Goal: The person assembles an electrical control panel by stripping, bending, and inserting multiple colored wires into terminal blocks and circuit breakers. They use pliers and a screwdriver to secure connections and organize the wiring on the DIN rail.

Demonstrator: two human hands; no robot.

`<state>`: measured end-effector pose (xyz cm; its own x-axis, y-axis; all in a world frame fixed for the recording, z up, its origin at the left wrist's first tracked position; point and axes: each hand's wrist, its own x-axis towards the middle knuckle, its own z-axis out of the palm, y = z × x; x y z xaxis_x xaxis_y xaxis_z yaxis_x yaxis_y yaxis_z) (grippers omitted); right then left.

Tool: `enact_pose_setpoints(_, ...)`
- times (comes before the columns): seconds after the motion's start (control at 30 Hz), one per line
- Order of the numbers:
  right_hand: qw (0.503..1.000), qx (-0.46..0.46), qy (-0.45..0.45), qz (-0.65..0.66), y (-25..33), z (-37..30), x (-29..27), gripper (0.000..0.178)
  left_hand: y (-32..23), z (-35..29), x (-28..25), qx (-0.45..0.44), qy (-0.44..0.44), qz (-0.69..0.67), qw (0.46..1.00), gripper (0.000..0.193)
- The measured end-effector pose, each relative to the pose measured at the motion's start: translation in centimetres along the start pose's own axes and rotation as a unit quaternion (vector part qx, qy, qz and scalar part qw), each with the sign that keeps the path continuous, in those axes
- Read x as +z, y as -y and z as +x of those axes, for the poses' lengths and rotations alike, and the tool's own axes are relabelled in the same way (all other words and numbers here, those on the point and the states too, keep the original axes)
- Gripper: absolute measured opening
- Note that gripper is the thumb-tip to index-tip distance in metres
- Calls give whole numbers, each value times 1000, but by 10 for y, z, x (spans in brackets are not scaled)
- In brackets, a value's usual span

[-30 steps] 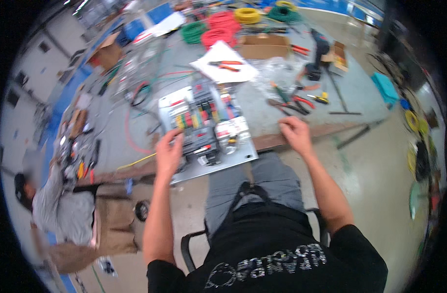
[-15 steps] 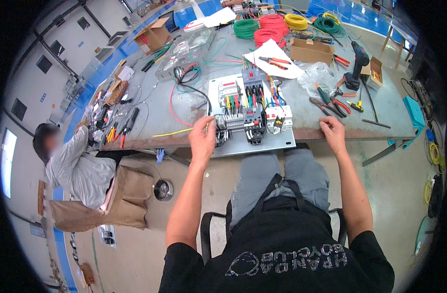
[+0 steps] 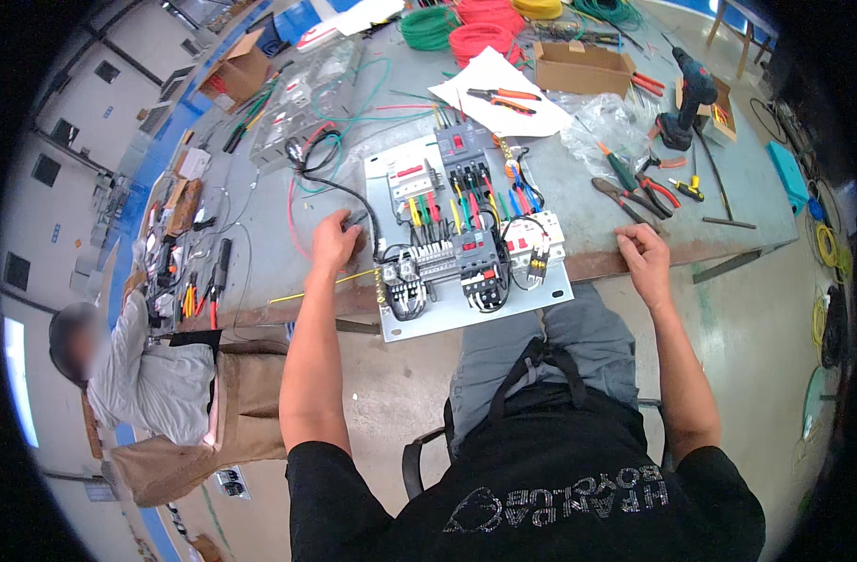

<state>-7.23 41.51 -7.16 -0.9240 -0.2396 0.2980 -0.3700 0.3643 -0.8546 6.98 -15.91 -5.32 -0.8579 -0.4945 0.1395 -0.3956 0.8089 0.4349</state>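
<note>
A metal mounting plate [image 3: 531, 306] with wired electrical parts lies at the table's front edge, its near edge overhanging my lap. It carries a black circuit breaker [image 3: 458, 140], a white breaker [image 3: 412, 178], a black contactor [image 3: 478, 255], a grey terminal strip [image 3: 436, 262] and white modules [image 3: 531, 234], joined by coloured wires. My left hand [image 3: 333, 242] is left of the plate, fingers curled at a small dark piece on the tabletop; whether it grips that piece is unclear. My right hand [image 3: 642, 255] rests at the table edge right of the plate, fingers curled, holding nothing visible.
Pliers and cutters [image 3: 630, 197], a yellow screwdriver [image 3: 691, 187] and a cordless drill [image 3: 686, 98] lie right. Wire strippers [image 3: 508, 98] rest on white paper [image 3: 466, 84]. Wire coils [image 3: 485, 42] stand behind. A yellow wire [image 3: 321, 287] passes under my left forearm. A co-worker [image 3: 157, 375] sits left.
My left hand has moved from the plate's left edge to the tabletop beside it, by the small dark piece. The view has shifted. My right hand stays at the table edge.
</note>
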Motion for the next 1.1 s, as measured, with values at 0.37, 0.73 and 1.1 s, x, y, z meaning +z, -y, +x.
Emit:
enact_pose_setpoints(0.37,995,41,-7,92,2,12,11,12,-58,-18,-54,-103,45,-359,927,23)
enact_pose_setpoints(0.73,925,-237,244,172,152,81,79,32,-216,-53,-65,-8,296,-449,843,31)
enact_pose_setpoints(1.1,932,-171,287,143,157,82,108,23,-218,-59,-47,-16,258,-496,829,28)
